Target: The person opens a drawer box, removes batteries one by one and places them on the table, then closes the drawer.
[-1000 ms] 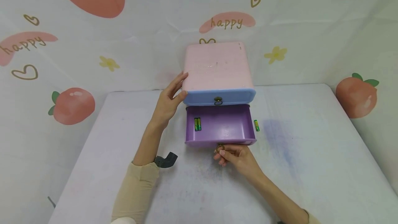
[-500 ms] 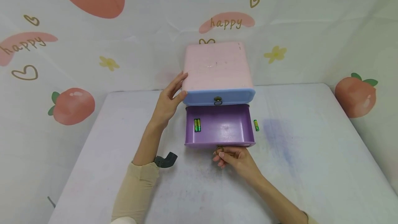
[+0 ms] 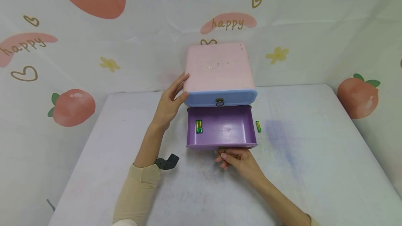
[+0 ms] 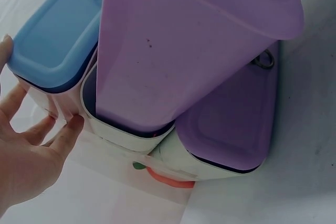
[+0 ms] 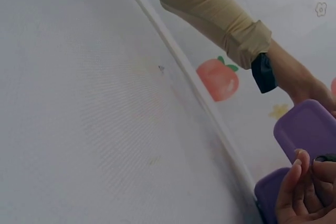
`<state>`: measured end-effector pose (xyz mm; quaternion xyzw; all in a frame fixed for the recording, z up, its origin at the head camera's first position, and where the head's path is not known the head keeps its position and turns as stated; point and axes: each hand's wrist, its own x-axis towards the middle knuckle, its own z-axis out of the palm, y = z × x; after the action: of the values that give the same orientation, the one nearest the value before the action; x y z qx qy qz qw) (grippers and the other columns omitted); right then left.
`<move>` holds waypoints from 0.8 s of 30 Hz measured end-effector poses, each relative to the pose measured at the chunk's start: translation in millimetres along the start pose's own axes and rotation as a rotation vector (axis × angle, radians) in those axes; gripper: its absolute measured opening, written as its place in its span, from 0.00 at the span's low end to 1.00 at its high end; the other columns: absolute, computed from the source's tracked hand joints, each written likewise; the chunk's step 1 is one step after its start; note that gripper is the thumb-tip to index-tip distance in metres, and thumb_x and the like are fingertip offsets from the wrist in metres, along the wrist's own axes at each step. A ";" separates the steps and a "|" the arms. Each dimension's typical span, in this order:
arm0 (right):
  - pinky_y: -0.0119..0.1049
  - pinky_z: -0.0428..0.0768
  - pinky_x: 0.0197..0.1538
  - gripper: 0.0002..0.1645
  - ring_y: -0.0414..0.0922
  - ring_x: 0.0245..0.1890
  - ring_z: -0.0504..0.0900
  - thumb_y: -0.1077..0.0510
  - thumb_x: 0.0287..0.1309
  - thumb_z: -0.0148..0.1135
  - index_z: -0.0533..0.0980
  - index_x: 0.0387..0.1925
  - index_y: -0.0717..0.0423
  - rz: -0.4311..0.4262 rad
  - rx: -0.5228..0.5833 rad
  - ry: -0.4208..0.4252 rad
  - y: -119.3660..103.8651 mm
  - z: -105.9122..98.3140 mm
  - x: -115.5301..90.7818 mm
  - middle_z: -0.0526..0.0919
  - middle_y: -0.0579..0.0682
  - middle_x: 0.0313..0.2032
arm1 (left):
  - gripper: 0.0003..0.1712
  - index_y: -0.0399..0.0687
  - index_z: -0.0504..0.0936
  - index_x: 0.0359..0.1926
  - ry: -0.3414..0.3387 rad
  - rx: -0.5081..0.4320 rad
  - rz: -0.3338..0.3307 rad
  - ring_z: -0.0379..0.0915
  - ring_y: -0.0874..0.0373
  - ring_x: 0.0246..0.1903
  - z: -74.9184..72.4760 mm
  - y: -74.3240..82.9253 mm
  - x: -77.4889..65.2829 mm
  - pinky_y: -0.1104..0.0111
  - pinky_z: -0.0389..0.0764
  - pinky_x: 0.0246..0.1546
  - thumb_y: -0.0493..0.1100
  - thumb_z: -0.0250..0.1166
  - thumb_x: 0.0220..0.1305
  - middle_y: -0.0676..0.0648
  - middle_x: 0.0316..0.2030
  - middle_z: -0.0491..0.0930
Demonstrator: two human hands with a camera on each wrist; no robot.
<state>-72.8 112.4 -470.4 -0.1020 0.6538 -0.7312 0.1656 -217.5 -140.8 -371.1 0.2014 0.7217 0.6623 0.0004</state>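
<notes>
A small drawer cabinet with a pink top (image 3: 218, 66) stands against the back wall. Its upper drawer has a blue front (image 3: 201, 98) and is closed. Below it a purple drawer (image 3: 226, 128) is pulled out, with two green-yellow batteries (image 3: 199, 126) side by side at its left. My left hand (image 3: 169, 105) rests against the cabinet's left side, fingers spread and thumb near the front edge. At the purple drawer's front, my right hand (image 3: 243, 161) pinches the metal ring pull (image 3: 221, 150) between thumb and fingers.
One more battery (image 3: 258, 126) lies on the white table (image 3: 314, 156), right of the drawer. Beneath the pulled-out one, a lower purple drawer (image 4: 231, 114) is closed. A dark wrist mount (image 3: 168, 162) sticks out from the left forearm. A printed cloth backdrop (image 3: 157, 44) hangs behind.
The purple drawer has come slightly toward me, along with the right hand at its ring, mostly in the first half second. My left hand stays at the cabinet's side.
</notes>
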 end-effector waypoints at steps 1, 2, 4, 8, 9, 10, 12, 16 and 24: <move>0.35 0.85 0.39 0.21 0.41 0.31 0.84 0.61 0.69 0.58 0.76 0.53 0.77 0.005 -0.002 -0.002 0.7 -0.1 0.0 0.86 0.67 0.40 | 0.31 0.53 0.66 0.73 0.000 0.001 0.000 0.57 0.55 0.71 0.0 0.2 -0.1 0.53 0.63 0.69 0.40 0.60 0.72 0.57 0.75 0.55; 0.35 0.85 0.40 0.21 0.40 0.31 0.84 0.61 0.69 0.58 0.76 0.53 0.76 0.011 -0.006 -0.004 1.5 -0.3 0.0 0.86 0.67 0.40 | 0.31 0.54 0.67 0.73 0.000 0.001 0.000 0.57 0.55 0.71 0.0 0.5 -0.4 0.54 0.63 0.69 0.41 0.60 0.72 0.58 0.75 0.55; 0.35 0.85 0.41 0.21 0.40 0.31 0.84 0.60 0.69 0.59 0.76 0.54 0.75 0.023 -0.014 -0.010 3.2 -0.7 -0.1 0.86 0.66 0.41 | 0.31 0.55 0.67 0.73 0.000 0.002 0.001 0.57 0.56 0.71 -0.1 1.0 -0.8 0.54 0.63 0.69 0.42 0.61 0.72 0.58 0.75 0.56; 0.36 0.85 0.42 0.20 0.39 0.32 0.84 0.59 0.69 0.59 0.77 0.54 0.72 0.045 -0.034 -0.015 5.1 -1.7 -1.5 0.86 0.64 0.42 | 0.31 0.55 0.67 0.73 0.000 0.008 0.008 0.57 0.55 0.71 -0.3 0.7 -1.5 0.54 0.63 0.69 0.45 0.62 0.72 0.58 0.75 0.56; 0.36 0.85 0.42 0.20 0.39 0.32 0.84 0.59 0.69 0.59 0.78 0.54 0.71 0.049 -0.039 -0.016 4.7 -1.8 -2.1 0.86 0.63 0.42 | 0.31 0.56 0.67 0.73 0.001 0.011 0.009 0.57 0.55 0.71 -0.4 0.0 -1.4 0.53 0.63 0.69 0.46 0.62 0.72 0.58 0.75 0.56; 0.36 0.85 0.42 0.20 0.39 0.31 0.84 0.59 0.69 0.60 0.78 0.55 0.71 0.050 -0.047 -0.019 4.3 -1.8 -3.0 0.86 0.63 0.42 | 0.31 0.56 0.67 0.73 0.002 0.013 0.010 0.57 0.55 0.71 -0.4 -0.5 -1.3 0.53 0.63 0.69 0.46 0.62 0.72 0.59 0.75 0.56; 0.37 0.85 0.42 0.20 0.39 0.31 0.84 0.59 0.68 0.60 0.78 0.54 0.70 0.051 -0.057 -0.026 2.1 -1.3 -4.8 0.87 0.62 0.42 | 0.30 0.57 0.68 0.73 0.003 0.019 0.011 0.58 0.56 0.71 -0.4 -0.9 -1.3 0.53 0.63 0.69 0.45 0.61 0.72 0.60 0.74 0.57; 0.39 0.85 0.41 0.20 0.42 0.31 0.85 0.58 0.67 0.61 0.79 0.54 0.70 0.058 -0.068 -0.040 -4.8 1.1 -8.7 0.87 0.61 0.42 | 0.30 0.57 0.68 0.73 0.002 0.015 0.011 0.58 0.56 0.71 -0.2 -0.4 -1.3 0.53 0.63 0.69 0.44 0.61 0.72 0.60 0.74 0.57; 0.46 0.85 0.44 0.20 0.49 0.35 0.87 0.59 0.66 0.63 0.79 0.53 0.70 0.035 -0.064 -0.082 -18.2 4.6 -15.4 0.87 0.61 0.43 | 0.30 0.57 0.67 0.73 0.000 0.015 0.009 0.58 0.57 0.71 -0.3 -0.8 -1.7 0.54 0.63 0.69 0.43 0.60 0.72 0.60 0.74 0.57</move>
<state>-58.8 115.5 -450.8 -0.1254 0.6713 -0.7021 0.2017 -216.3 -141.6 -372.3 0.2045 0.7257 0.6569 -0.0039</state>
